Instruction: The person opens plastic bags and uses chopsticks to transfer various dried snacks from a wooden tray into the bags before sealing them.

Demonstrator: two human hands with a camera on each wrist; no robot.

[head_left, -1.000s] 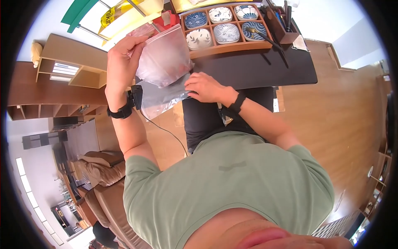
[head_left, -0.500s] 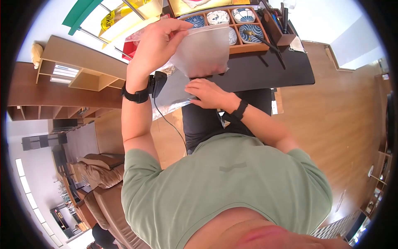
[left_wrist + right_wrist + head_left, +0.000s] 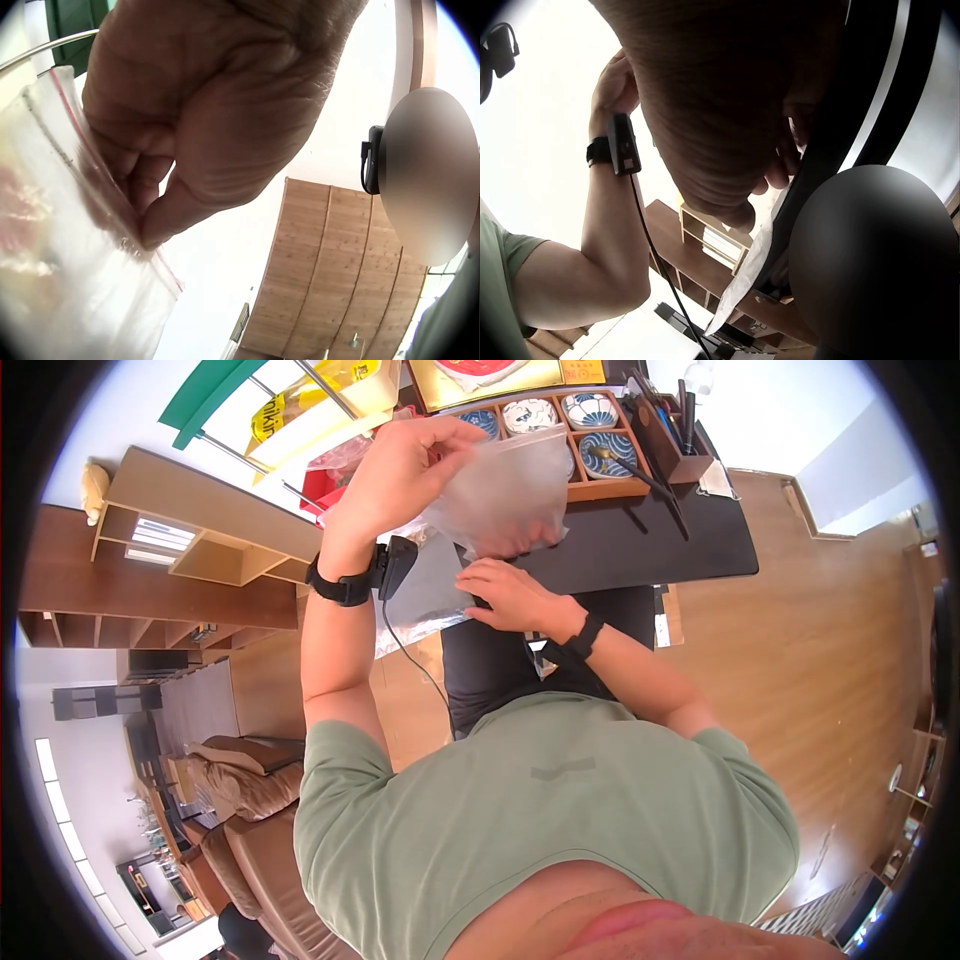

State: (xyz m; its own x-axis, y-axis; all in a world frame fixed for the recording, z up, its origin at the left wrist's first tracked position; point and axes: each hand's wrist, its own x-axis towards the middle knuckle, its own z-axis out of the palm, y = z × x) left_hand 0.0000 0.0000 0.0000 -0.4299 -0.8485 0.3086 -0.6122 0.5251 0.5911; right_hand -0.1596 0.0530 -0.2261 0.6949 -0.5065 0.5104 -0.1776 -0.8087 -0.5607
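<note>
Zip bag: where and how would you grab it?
Pinch the bag by its zip edge, from above, fingers on opposite faces. That edge is thin and uppermost, with the pinkish contents sitting low, so it's probably the cleanest hold; the left hand pinches there.

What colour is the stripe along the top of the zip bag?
The stripe on the zip bag is pinkish red, clearest in the left wrist view.

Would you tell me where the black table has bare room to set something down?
A bare strip lies between the divided tray and the near edge of the table; left of it, the bag, plastic sheet, left hand and right hand crowd.
</note>
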